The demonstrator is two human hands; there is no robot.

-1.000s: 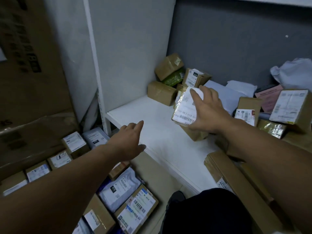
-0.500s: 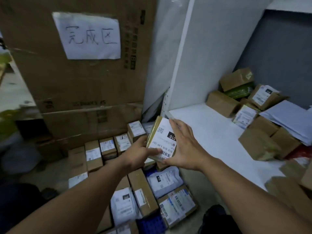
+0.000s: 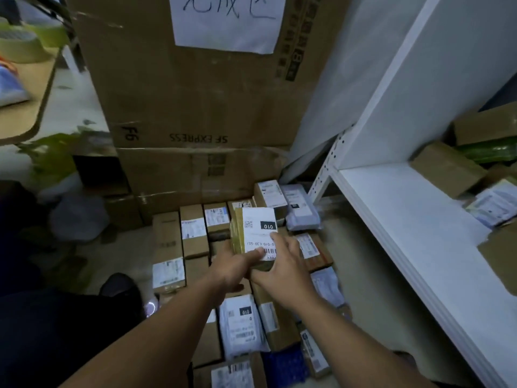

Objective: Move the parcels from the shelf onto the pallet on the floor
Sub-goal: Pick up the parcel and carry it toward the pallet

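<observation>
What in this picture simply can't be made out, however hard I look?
Head view, the only one:
- Paper sign on the big carton: the top of its writing is cut off by the upper edge.
- Held parcel: its lower end is hidden by the left hand and right hand; the label print is too small to read.
- Pallet: hidden under the floor parcels.
- Shelf parcels: blurred and cut off by the right edge.

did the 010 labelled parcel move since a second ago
Yes. The parcel has left the white shelf and gone leftward past its front edge; the left hand and right hand now hold it above the parcels on the floor.
</observation>
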